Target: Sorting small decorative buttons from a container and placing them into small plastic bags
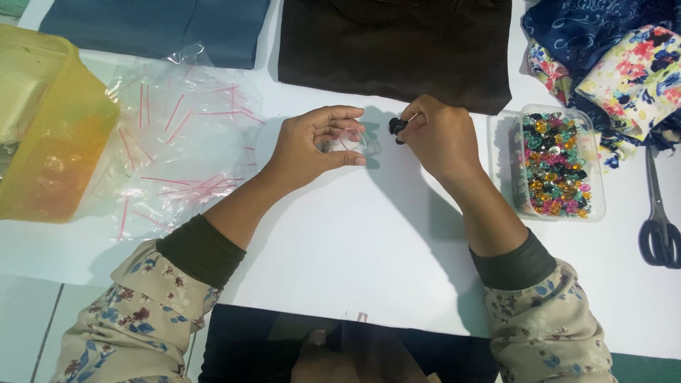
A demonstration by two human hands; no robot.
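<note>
Clear small plastic zip bag (352, 140) pinched open in left hand (310, 147) above white table (355, 241), right hand (438, 137) grip clamped on small black bead piece (397, 127) just beside bag mouth; bagging step, likely needing careful aim.

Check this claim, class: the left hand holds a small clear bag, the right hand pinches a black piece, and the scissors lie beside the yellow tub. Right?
Not quite. The scissors lie at the far right, beside the tray of coloured beads, not beside the yellow tub, as the head view shows. The rest is correct.
</note>
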